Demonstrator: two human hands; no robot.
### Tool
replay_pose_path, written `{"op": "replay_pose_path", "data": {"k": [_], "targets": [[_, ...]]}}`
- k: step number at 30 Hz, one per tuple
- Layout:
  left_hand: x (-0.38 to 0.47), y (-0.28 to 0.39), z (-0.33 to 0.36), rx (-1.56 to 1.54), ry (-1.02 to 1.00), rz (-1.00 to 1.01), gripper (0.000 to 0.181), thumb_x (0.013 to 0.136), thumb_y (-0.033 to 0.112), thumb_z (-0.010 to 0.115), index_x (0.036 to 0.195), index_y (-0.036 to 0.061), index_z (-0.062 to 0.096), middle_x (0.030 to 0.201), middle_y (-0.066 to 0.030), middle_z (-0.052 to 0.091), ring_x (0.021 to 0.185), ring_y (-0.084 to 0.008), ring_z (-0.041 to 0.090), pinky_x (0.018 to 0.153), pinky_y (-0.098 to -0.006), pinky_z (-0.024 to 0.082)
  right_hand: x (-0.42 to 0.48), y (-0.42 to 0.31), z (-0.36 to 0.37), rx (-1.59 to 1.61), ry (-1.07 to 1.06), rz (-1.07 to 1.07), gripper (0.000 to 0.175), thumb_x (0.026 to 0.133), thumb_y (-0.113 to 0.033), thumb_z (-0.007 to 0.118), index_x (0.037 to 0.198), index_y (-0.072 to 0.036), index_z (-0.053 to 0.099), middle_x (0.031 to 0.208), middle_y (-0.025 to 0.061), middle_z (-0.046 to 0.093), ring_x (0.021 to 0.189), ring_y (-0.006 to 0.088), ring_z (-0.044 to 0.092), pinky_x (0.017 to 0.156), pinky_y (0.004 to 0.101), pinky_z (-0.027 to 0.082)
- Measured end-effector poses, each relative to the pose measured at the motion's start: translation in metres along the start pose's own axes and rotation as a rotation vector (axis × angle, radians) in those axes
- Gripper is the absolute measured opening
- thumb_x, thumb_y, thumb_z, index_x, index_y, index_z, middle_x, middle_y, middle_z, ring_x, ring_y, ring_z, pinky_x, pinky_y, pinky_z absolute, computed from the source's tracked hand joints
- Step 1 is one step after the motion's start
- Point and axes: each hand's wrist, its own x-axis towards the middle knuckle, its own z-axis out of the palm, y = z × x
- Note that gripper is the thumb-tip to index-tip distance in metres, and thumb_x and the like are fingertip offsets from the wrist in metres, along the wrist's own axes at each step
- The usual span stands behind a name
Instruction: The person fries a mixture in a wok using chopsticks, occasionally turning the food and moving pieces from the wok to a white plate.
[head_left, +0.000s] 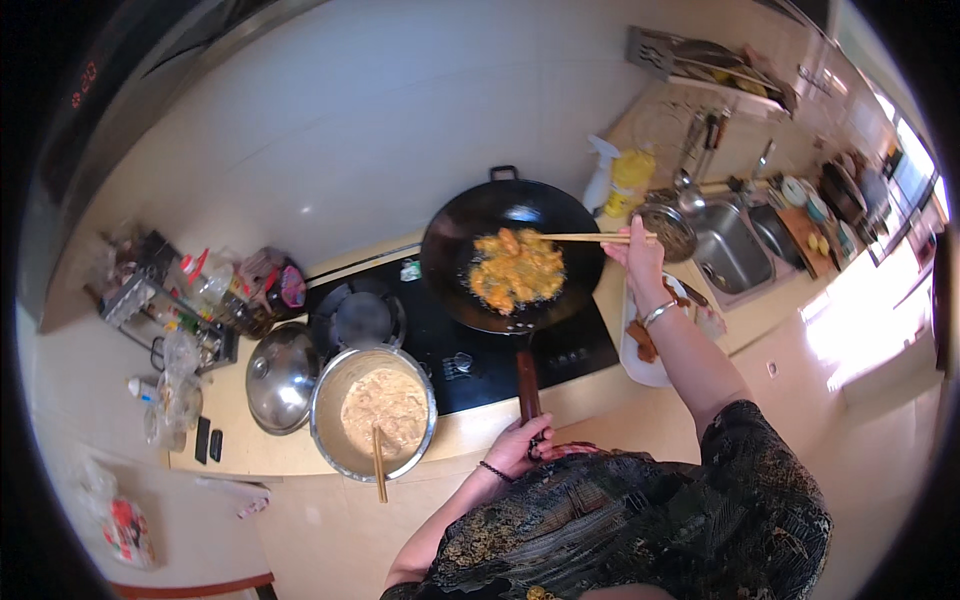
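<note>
My left hand (520, 448) grips the wooden handle (528, 386) of a dark wok (446, 274) on the black cooktop (480, 390). Battered pieces (517, 270), golden and bubbling at their edges, lie in oil at the wok's middle. With my right hand (637, 251) I hold a pair of wooden chopsticks (585, 238), their tips at the upper edge of the food. To the left, a metal pot (322, 431) contains pale batter (382, 409) with pieces in it, and a second pair of chopsticks (379, 469) leans on its rim. Under my right forearm is a white tray (637, 371) with browned pieces (643, 343).
A domed metal lid (281, 379) lies left of the pot, below a bare burner (362, 319). Bottles (225, 285) and a rack (161, 300) crowd the left corner. Behind my right hand are a strainer bowl (667, 232), a spray bottle (600, 176) and a sink (731, 247).
</note>
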Motion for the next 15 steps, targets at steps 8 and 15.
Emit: {"op": "replay_pose_path", "data": {"k": [8, 15], "targets": [[-0.002, 0.001, 0.008, 0.005, 0.045, -0.022, 0.019, 0.089, 0.024, 0.059, 0.089, 0.0073, 0.050, 0.072, -0.0009, 0.050, 0.055, -0.0094, 0.042, 0.052, -0.0243, 0.035, -0.011, 0.001, 0.000, -0.202, -0.137, -0.056, 0.038, 0.091, -0.032, 0.055, 0.091, 0.006, 0.059, 0.081, 0.0123, 0.064, 0.061, 0.0194, 0.065, 0.055, 0.0254, 0.056], [0.000, -0.001, 0.004, -0.013, 0.015, -0.023, 0.019, 0.090, 0.024, 0.058, 0.090, 0.0073, 0.049, 0.073, -0.0009, 0.049, 0.055, -0.0096, 0.042, 0.052, -0.0242, 0.035, -0.010, 0.027, 0.088, -0.511, -0.331, -0.175, 0.033, 0.090, -0.031, 0.057, 0.085, 0.001, 0.062, 0.070, 0.0066, 0.062, 0.055, 0.0122, 0.061, 0.053, 0.0230, 0.051]]}}
